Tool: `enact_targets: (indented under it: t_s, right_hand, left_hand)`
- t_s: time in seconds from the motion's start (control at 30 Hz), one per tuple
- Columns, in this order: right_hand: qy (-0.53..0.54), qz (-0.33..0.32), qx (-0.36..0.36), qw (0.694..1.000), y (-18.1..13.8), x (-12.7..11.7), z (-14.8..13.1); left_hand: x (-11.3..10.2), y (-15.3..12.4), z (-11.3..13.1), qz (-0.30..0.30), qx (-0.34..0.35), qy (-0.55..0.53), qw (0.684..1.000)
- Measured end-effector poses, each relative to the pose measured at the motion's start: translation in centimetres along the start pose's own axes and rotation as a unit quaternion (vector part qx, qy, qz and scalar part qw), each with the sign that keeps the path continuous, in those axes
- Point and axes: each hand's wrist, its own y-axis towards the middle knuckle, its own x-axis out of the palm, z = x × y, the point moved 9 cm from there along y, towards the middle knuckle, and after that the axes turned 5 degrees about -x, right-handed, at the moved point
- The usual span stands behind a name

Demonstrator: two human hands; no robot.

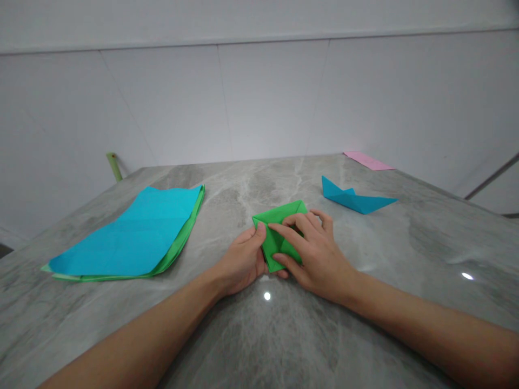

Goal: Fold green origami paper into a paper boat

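At the middle of the head view, on the grey marbled stone worktop point(425, 232), lies a folded green paper piece point(279, 216), its far corner pointing away from the person. The left hand point(243, 262) pinches its left edge, thumb on top. The right hand point(316, 254) covers the right half with bent fingers. Its index finger stretches across to meet the left thumb, and its thumb is tucked at the near corner, so both hands are closed on the paper and hide much of it.

To the left, well apart, sits a loose stack of paper sheets point(133, 232), a flat turquoise sheet with fold creases on top and green sheets showing at its edges. Behind that stack, at the worktop's far left edge, a short pale green post point(114, 166) stands up. To the right and farther back rests a blue paper boat point(352, 199), near the hands but not touching them. Beyond it, at the far right corner, lies a flat pink sheet point(368, 160). A white panelled wall point(259, 97) closes the view behind.
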Motion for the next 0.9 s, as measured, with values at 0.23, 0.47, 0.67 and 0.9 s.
enact_targets:
  t_s: [0.23, 0.47, 0.67, 0.9]
  right_hand:
    - [0.002, -0.009, 0.007, 1.000, -0.01, 0.21, 0.14]
    - [-0.012, -0.007, -0.013, 1.000, 0.01, 0.00, -0.37]
    - [-0.021, -0.012, -0.019, 1.000, 0.02, -0.04, -0.58]
    - [-0.007, -0.022, -0.002, 1.000, 0.08, 0.43, 0.23]
  left_hand:
    - [0.03, 0.07, 0.10, 0.009, 0.008, 0.002, 1.000]
    - [0.03, 0.13, 0.12, 0.010, 0.000, -0.007, 1.000]
    - [0.11, 0.14, 0.11, 0.001, -0.015, -0.021, 1.000]
    - [-0.50, 0.15, 0.37, 0.032, 0.008, -0.005, 0.999]
